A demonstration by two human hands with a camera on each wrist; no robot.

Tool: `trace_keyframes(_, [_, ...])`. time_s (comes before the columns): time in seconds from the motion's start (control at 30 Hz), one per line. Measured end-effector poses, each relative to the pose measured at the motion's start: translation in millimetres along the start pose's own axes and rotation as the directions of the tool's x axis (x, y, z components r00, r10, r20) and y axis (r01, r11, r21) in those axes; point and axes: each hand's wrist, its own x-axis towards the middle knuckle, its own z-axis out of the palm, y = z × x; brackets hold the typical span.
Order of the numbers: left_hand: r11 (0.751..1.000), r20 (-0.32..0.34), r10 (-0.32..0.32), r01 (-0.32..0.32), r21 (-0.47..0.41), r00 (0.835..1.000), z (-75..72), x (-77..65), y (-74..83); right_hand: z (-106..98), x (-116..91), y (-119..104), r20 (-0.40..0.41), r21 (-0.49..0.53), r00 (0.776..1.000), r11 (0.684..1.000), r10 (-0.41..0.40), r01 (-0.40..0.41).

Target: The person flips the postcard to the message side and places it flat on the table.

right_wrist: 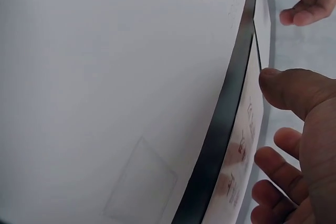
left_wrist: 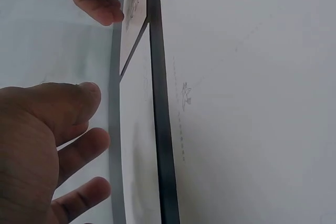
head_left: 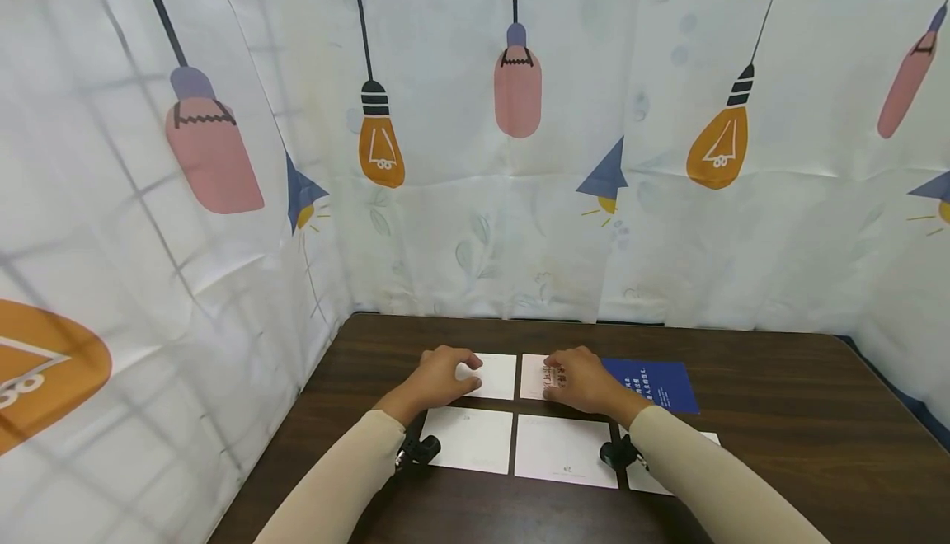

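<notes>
My left hand (head_left: 436, 377) hovers over the left side of a white card (head_left: 496, 376) in the back row, thumb and fingers spread apart with nothing between them. Beside it, my right hand (head_left: 585, 381) covers part of a card with dark red writing (head_left: 531, 381); its fingers are loosely bent and hold nothing. A blue card (head_left: 656, 381) with white print lies just right of that hand, partly behind it. In the right wrist view, the thumb and bent fingers (right_wrist: 270, 161) stand close over the edge of the written card (right_wrist: 231, 182).
Nearer me lie a white card (head_left: 471, 443) at left, another (head_left: 566, 451) in the middle, and one (head_left: 647, 480) mostly under my right sleeve. They rest on a dark brown table (head_left: 801, 412). A white curtain (head_left: 445, 239) printed with lamps encloses the back and sides.
</notes>
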Motion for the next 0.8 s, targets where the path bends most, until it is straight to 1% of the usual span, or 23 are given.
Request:
trace_keyframes(0.1, [1.0, 0.015, -0.002, 0.001, 0.006, 1.0, 1.8, 1.6, 2.8, -1, -2, 4, 0.005, -0.014, 1.0, 1.0, 0.015, -0.015])
trace_keyframes(0.3, [0.998, 0.043, 0.053, -0.054, 0.034, 0.998, 4.9, 5.9, 8.7, -11, -7, 9, 0.009, 0.026, 1.0, 1.0, 0.014, -0.015])
trace_keyframes(0.37, [0.997, 0.05, 0.064, -0.066, 0.039, 0.997, 5.9, 7.4, 11.1, -14, -9, 11, 0.016, 0.021, 1.0, 1.0, 0.011, -0.011])
trace_keyframes(0.57, [0.996, 0.06, 0.063, -0.067, 0.055, 0.996, 9.9, 12.0, 17.3, -22, -14, 15, 0.025, -0.026, 1.0, 1.0, 0.005, -0.005])
trace_keyframes(0.8, [0.996, 0.067, 0.057, -0.062, 0.069, 0.996, 13.5, 17.2, 25.5, -25, -18, 22, 0.024, -0.032, 1.0, 0.999, 0.012, -0.012])
